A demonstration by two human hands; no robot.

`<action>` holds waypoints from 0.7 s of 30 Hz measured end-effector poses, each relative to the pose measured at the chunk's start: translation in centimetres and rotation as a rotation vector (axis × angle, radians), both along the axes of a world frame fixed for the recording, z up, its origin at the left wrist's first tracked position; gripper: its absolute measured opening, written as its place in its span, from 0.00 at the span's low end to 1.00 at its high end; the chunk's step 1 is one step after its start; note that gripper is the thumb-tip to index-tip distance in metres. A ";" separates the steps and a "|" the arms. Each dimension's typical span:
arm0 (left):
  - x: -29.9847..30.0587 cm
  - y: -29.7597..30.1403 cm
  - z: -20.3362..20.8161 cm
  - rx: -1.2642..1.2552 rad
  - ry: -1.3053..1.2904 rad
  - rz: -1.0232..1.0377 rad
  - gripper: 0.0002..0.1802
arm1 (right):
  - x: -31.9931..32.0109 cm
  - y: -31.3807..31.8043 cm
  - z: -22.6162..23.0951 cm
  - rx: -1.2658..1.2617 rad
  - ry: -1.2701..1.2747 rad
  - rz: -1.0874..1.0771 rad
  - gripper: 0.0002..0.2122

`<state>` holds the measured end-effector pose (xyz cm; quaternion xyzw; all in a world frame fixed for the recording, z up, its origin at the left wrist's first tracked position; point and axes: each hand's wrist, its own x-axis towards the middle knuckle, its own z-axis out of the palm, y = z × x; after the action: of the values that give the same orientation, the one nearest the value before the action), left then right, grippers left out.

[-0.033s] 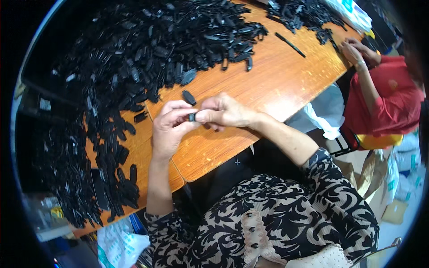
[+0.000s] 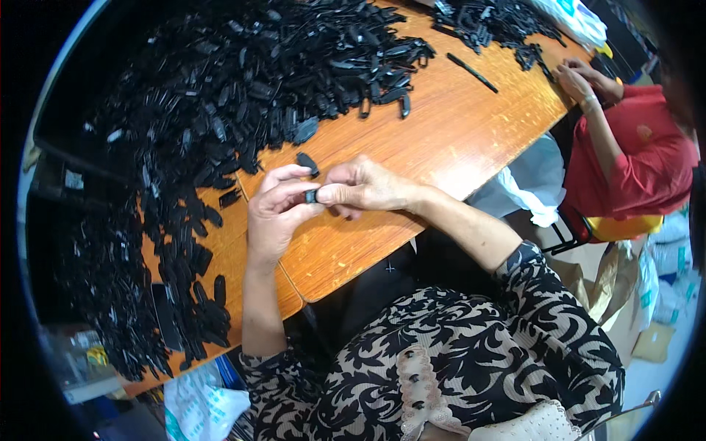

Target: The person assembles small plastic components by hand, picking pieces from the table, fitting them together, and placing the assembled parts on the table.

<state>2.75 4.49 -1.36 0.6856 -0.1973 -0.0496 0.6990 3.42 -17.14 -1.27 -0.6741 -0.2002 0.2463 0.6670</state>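
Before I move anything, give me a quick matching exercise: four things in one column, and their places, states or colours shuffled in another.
Things:
1. Small dark piece
2. Thin black rod
3. Large heap of black parts
4. Co-worker's top

Places, states, colours:
A. Red
B. Lying by itself on the wooden tabletop
C. Held between the fingers of the left hand and right hand
D. Spread over the upper left of the picture

Right pairs: 1-C, 2-B, 3-D, 4-A
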 end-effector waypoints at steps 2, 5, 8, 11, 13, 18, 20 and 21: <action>1.0 0.7 0.0 -0.010 0.006 -0.032 0.16 | 0.6 -1.1 -1.2 0.012 -0.054 -0.033 0.15; 1.6 3.1 1.2 -0.417 0.265 0.299 0.12 | 2.8 -4.2 -2.1 -0.421 -0.812 -0.838 0.10; 2.3 6.1 1.6 -0.358 0.312 0.760 0.19 | 2.7 -7.8 0.3 -0.865 -1.074 -0.971 0.10; 3.5 7.0 0.8 0.377 0.112 1.039 0.25 | 2.7 -9.8 -1.4 -1.024 -0.967 -0.731 0.09; 3.5 6.6 0.8 0.787 -0.105 1.105 0.31 | 2.4 -9.3 -1.8 -0.972 -0.991 -0.688 0.09; 3.9 6.3 0.6 1.313 -0.007 1.008 0.37 | 0.8 -5.7 -0.5 -0.838 -1.004 -0.554 0.08; 3.4 5.9 1.4 1.203 -0.017 0.934 0.28 | 0.6 -4.8 -1.2 -0.818 -1.014 -0.533 0.08; 3.0 5.7 1.6 1.205 -0.014 0.937 0.28 | 0.5 -4.4 -1.5 -0.797 -0.986 -0.501 0.09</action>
<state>5.80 10.16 0.28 0.9609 0.1710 0.1572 0.1510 3.96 -21.51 -2.81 -0.9278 -0.2125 -0.1966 0.2353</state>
